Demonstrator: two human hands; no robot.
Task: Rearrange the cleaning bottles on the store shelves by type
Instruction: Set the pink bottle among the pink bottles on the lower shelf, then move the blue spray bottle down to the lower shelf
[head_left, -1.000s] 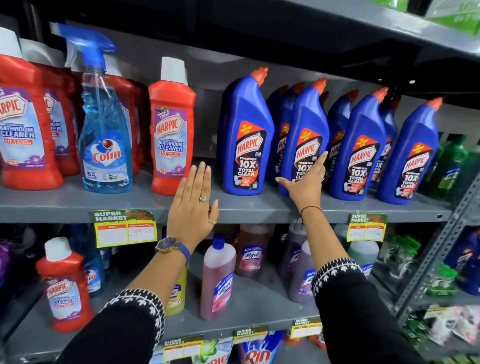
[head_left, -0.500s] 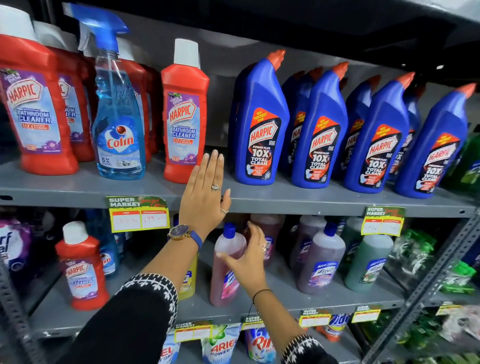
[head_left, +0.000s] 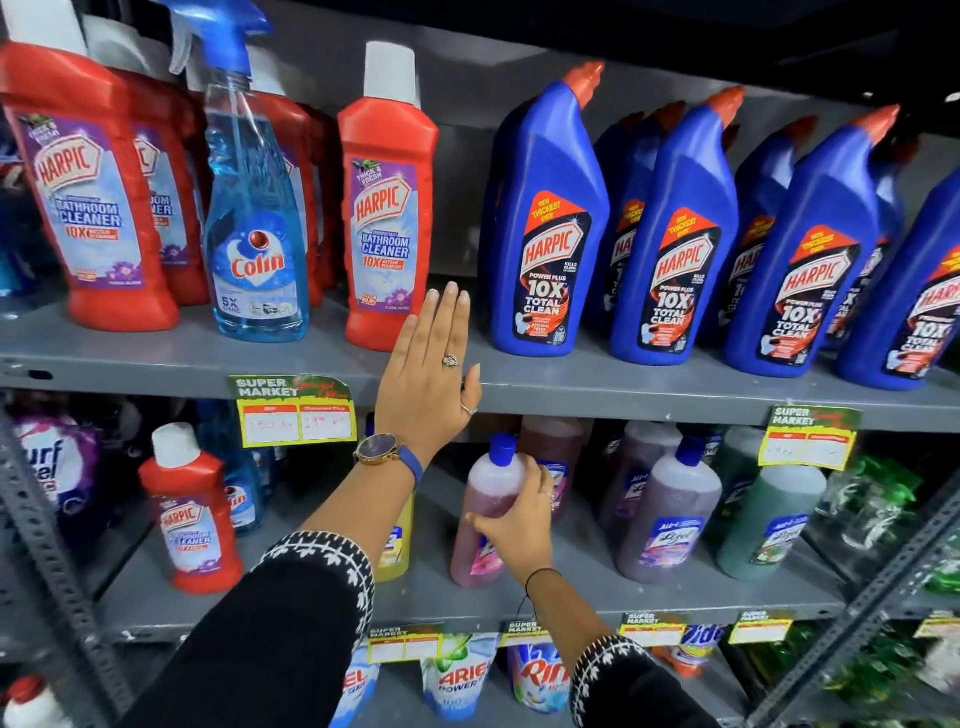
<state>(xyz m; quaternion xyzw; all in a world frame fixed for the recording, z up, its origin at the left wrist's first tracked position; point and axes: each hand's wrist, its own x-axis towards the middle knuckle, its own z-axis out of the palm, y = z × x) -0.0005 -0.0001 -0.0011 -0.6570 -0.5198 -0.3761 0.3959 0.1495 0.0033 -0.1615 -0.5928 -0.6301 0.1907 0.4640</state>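
My right hand (head_left: 519, 514) grips a pink floor-cleaner bottle (head_left: 485, 512) with a blue cap, standing on the lower shelf (head_left: 571, 587). My left hand (head_left: 428, 379) is flat and open, fingers together, against the front edge of the upper shelf (head_left: 623, 387), just right of a single red Harpic bathroom cleaner (head_left: 387, 208). On the upper shelf stand more red Harpic bottles (head_left: 88, 197) at left, a blue Colin spray bottle (head_left: 252, 208) among them, and several blue Harpic toilet cleaners (head_left: 670, 244) at right. A small red Harpic bottle (head_left: 189, 514) stands on the lower shelf at left.
Purple bottles (head_left: 667, 514) and a green bottle (head_left: 769, 519) stand right of the pink one; a yellow bottle (head_left: 397, 545) is partly hidden behind my left arm. Price tags (head_left: 293, 413) hang on shelf edges. Detergent pouches (head_left: 460, 675) fill the bottom shelf. Metal uprights stand at both sides.
My right hand dropped from the blue Harpic bottles on the upper shelf to the lower shelf and closed on the pink bottle. My left hand stayed at the upper shelf edge.
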